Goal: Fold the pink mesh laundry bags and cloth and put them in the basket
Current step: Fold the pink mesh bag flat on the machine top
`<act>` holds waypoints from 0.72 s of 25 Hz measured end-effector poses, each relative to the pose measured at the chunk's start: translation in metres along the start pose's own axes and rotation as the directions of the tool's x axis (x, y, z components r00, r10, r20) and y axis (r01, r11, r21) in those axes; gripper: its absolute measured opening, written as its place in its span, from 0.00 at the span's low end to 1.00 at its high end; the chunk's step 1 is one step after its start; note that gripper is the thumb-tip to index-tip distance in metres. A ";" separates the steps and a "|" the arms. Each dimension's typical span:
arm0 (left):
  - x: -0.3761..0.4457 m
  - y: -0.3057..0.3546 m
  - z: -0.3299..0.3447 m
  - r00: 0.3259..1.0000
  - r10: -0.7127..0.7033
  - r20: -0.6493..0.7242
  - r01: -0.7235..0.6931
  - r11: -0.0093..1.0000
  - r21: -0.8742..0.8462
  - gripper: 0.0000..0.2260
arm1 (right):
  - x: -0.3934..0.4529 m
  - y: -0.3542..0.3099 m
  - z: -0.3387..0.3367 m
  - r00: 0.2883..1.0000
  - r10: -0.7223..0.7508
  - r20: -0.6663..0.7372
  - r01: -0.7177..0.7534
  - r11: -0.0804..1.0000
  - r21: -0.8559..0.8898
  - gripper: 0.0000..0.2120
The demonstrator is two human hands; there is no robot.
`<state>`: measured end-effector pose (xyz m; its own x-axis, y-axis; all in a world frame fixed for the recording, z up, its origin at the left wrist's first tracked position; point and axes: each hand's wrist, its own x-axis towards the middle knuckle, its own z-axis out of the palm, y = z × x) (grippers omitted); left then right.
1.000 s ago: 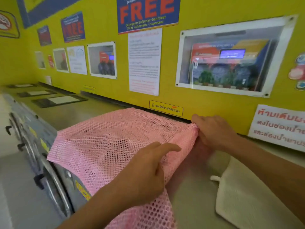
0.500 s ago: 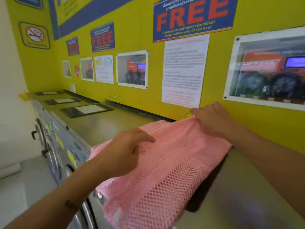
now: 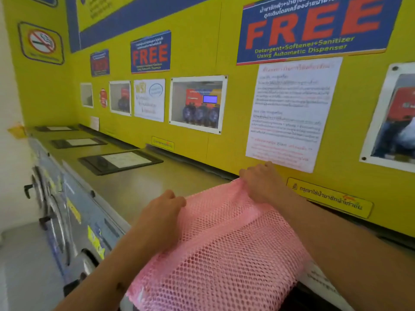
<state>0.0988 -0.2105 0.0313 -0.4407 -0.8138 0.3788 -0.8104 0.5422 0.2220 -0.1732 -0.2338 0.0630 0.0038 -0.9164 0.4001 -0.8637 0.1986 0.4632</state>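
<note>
A pink mesh laundry bag (image 3: 224,248) lies folded on the steel top of a washing machine (image 3: 143,187), its near end hanging toward me. My left hand (image 3: 161,212) grips the bag's far left corner. My right hand (image 3: 260,182) pinches the far right corner close to the yellow wall. Both hands hold the far edge slightly lifted. No basket and no white cloth are in view.
The yellow wall (image 3: 202,144) with posters and a yellow warning sticker (image 3: 330,199) stands right behind the bag. Black detergent lids (image 3: 119,161) sit on the machine tops to the left. Washer doors (image 3: 56,212) face the floor at left.
The view has swung left and up, and the white cloth at right has left the frame. Both hands have drawn the bag's far edge together, narrowing it.
</note>
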 end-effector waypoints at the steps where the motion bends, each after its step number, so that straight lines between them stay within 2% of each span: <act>1: 0.003 0.002 0.002 0.999 -0.036 0.002 0.036 0.996 0.078 0.21 | 0.004 -0.004 0.006 0.997 0.069 0.018 -0.069 0.997 0.016 0.12; 2: 0.005 0.008 0.004 0.999 -0.035 -0.038 0.039 0.993 0.108 0.22 | 0.007 -0.005 0.008 0.990 0.136 0.034 -0.137 0.990 0.033 0.13; 4: 0.002 0.029 0.008 0.989 0.078 -0.125 -0.074 0.997 0.035 0.23 | 0.010 -0.003 0.004 0.974 0.216 0.060 -0.220 0.973 0.070 0.15; 5: -0.004 0.040 0.010 0.981 0.158 -0.112 -0.163 0.986 -0.033 0.23 | 0.007 -0.001 0.000 0.970 0.233 0.071 -0.239 0.966 0.096 0.15; 7: -0.014 0.051 0.022 0.964 0.264 0.017 -0.261 0.959 -0.115 0.21 | -0.004 0.004 -0.005 0.968 0.239 0.078 -0.248 0.957 0.147 0.10; 8: -0.015 0.048 0.031 0.959 0.258 0.119 -0.245 0.963 -0.116 0.22 | -0.012 0.007 -0.006 0.967 0.234 0.102 -0.250 0.951 0.183 0.08; 10: -0.012 0.034 0.046 0.950 0.173 0.260 -0.159 0.984 -0.073 0.27 | -0.026 0.012 -0.004 0.948 0.180 0.262 -0.258 0.917 0.304 0.08; 12: -0.006 0.025 0.055 0.949 0.129 0.287 -0.123 0.992 -0.041 0.30 | -0.027 0.016 0.004 0.892 0.029 0.452 -0.261 0.849 0.460 0.12; 13: -0.005 0.025 0.057 0.948 0.130 0.290 -0.124 0.991 -0.039 0.31 | -0.023 0.018 0.009 0.867 -0.030 0.497 -0.255 0.830 0.496 0.14; 16: -0.004 0.027 0.057 0.948 0.131 0.291 -0.124 0.991 -0.044 0.31 | 0.000 0.018 0.028 0.875 -0.009 0.484 -0.255 0.842 0.476 0.18; 18: -0.003 0.027 0.057 0.942 0.105 0.319 -0.097 0.994 -0.042 0.32 | 0.013 0.012 0.033 0.877 0.071 0.476 -0.312 0.836 0.450 0.26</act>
<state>0.0562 -0.2054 -0.0154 -0.6235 -0.7763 0.0932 -0.7470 0.6267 0.2219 -0.1999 -0.2545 0.0476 -0.2979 -0.9546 0.0072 -0.9506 0.2959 -0.0937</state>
